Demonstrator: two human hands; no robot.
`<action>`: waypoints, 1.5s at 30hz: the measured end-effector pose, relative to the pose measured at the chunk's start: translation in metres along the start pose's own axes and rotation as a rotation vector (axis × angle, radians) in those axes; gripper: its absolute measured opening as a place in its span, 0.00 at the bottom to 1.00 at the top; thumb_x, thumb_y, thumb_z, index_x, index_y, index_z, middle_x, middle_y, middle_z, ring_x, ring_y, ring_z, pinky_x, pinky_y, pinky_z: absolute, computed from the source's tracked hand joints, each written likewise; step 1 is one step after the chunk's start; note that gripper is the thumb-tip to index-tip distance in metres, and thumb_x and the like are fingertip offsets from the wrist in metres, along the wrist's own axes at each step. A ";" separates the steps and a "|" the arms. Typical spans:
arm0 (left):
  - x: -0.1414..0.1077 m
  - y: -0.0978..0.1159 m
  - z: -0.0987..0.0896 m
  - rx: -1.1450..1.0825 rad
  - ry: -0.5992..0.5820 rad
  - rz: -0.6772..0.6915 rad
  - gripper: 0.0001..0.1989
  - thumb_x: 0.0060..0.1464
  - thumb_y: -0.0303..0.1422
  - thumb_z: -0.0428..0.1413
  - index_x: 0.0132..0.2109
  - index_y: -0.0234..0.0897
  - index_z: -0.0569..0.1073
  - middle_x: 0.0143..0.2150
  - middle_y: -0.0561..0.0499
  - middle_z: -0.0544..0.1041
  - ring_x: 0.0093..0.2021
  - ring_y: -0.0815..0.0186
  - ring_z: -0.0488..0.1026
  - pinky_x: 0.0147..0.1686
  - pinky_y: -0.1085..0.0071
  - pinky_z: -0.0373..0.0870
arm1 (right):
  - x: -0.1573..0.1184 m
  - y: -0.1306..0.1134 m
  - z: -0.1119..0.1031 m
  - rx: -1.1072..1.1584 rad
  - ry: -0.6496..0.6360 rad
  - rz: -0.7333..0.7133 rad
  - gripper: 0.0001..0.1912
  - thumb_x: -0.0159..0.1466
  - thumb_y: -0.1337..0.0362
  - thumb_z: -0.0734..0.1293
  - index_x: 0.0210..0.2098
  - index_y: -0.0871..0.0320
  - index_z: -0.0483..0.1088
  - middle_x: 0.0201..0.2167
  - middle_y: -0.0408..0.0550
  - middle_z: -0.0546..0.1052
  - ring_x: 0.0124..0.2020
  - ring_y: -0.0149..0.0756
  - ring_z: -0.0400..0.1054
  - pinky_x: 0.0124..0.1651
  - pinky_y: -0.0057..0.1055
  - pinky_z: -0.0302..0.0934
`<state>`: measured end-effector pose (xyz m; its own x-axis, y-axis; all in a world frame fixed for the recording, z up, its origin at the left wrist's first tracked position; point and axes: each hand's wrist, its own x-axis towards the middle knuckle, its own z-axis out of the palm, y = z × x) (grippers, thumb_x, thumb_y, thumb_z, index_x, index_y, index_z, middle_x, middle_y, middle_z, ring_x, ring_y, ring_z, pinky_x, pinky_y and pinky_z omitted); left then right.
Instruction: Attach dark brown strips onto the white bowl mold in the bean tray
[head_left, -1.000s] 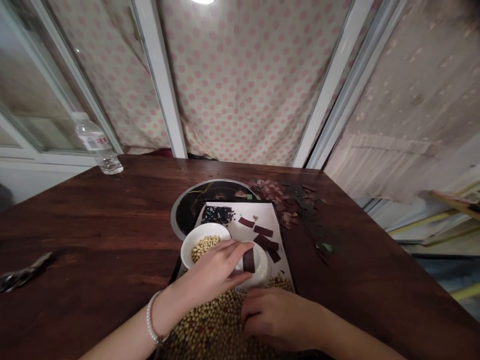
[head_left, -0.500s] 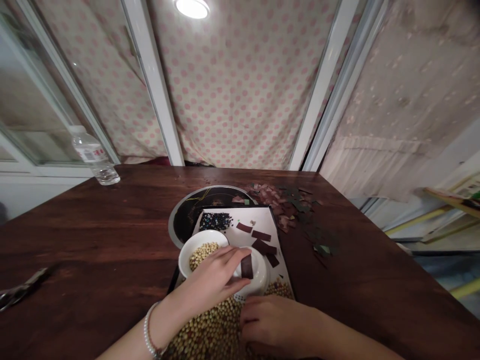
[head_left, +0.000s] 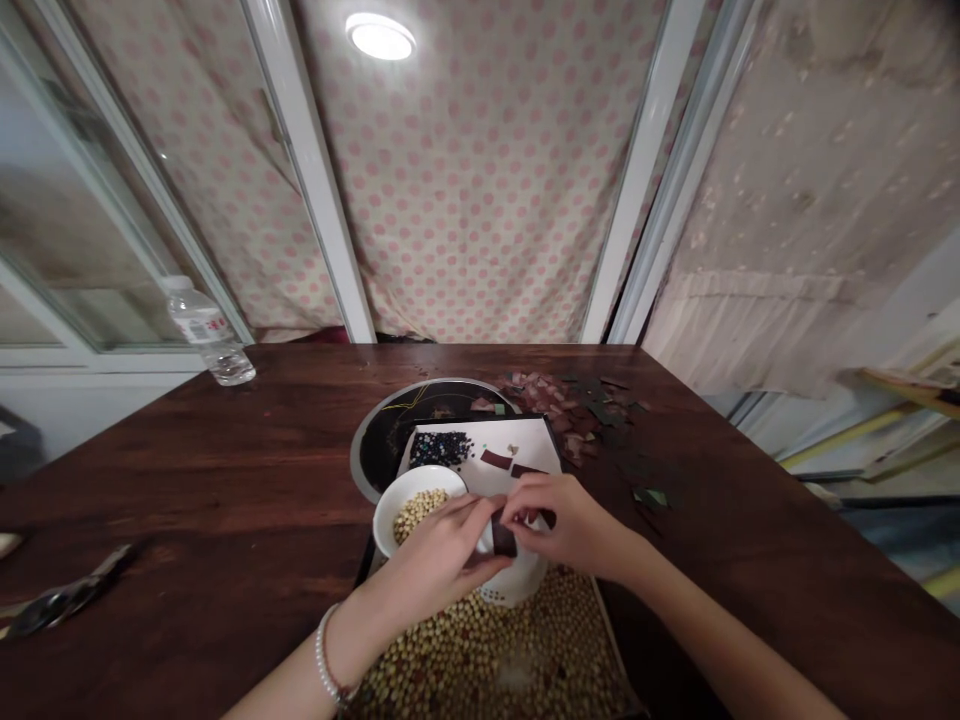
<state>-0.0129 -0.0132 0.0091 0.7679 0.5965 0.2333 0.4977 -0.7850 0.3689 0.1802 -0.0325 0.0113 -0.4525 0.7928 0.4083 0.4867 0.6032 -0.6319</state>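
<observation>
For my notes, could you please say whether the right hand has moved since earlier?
Yes: against the tray, the right hand has moved forward, from the loose beads to the dark strip.

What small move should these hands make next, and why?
Perhaps the right hand should settle its curled fingers gently on the flat, dark brown rectangular strip: the left hand holds that strip between thumb and fingers, and the right fingers are at its edge. Whether they carry anything is too small to tell.

Dark strip (head_left: 504,540) between left fingers (head_left: 486,572), right fingers (head_left: 531,492) at its edge, white bowl (head_left: 382,525) beside
</observation>
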 end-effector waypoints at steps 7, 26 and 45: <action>-0.002 -0.003 0.006 -0.015 0.060 -0.018 0.29 0.50 0.36 0.57 0.57 0.34 0.57 0.53 0.39 0.70 0.53 0.52 0.67 0.48 0.54 0.69 | -0.001 0.017 0.016 -0.016 -0.049 0.082 0.07 0.55 0.75 0.63 0.29 0.60 0.72 0.28 0.44 0.72 0.28 0.27 0.64 0.31 0.24 0.60; 0.000 -0.003 0.007 -0.047 0.073 0.015 0.30 0.50 0.34 0.58 0.58 0.35 0.56 0.54 0.39 0.69 0.53 0.53 0.67 0.48 0.55 0.69 | -0.013 0.016 0.028 -0.093 0.008 0.011 0.11 0.58 0.74 0.61 0.40 0.56 0.63 0.36 0.47 0.70 0.39 0.35 0.64 0.43 0.33 0.60; 0.000 -0.005 0.011 -0.021 0.050 -0.023 0.32 0.49 0.36 0.58 0.58 0.32 0.55 0.51 0.38 0.71 0.48 0.51 0.70 0.42 0.59 0.69 | -0.016 0.016 0.030 -0.165 0.028 0.008 0.10 0.60 0.72 0.58 0.42 0.57 0.61 0.33 0.46 0.71 0.36 0.33 0.65 0.40 0.32 0.62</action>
<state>-0.0105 -0.0112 -0.0028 0.7348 0.6227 0.2687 0.5063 -0.7673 0.3937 0.1724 -0.0383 -0.0251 -0.4286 0.7982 0.4233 0.6071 0.6015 -0.5193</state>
